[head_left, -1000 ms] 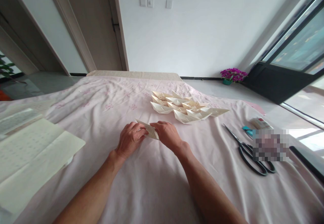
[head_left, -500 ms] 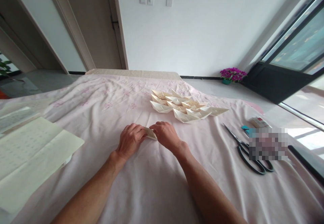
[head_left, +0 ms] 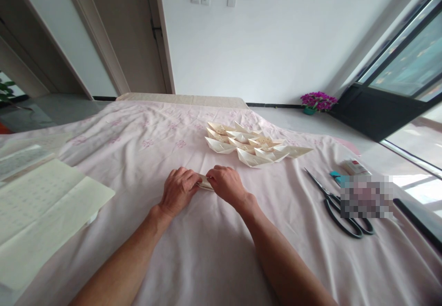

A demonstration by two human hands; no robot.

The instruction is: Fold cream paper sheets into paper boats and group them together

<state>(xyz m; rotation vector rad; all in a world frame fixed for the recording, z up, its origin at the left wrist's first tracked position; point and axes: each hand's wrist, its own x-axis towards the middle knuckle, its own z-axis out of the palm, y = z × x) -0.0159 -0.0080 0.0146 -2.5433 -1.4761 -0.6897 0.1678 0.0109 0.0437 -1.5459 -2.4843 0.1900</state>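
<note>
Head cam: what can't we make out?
All in head view:
Folded pale paper piece: both ends, hidden by the left hand and right hand.
Teal object beside the black-handled metal scissors: partly hidden by pixelation.
Cream rectangular paper sheet: writing too blurred to read.
Green leafy plant: cut off by the left edge.
Cream folded-paper boats: rear ones partly hidden by nearer ones.

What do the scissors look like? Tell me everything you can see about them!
The scissors have slim, metallic-looking grey blades that look closed and two big black handle loops. They lie on the wrinkled pink cloth, to the right of the person's right hand, with the tips pointing away and to the left. Neither hand touches them. A blurred patch hides a bit by the handles, so I can't tell whether anything touches them there.
</note>
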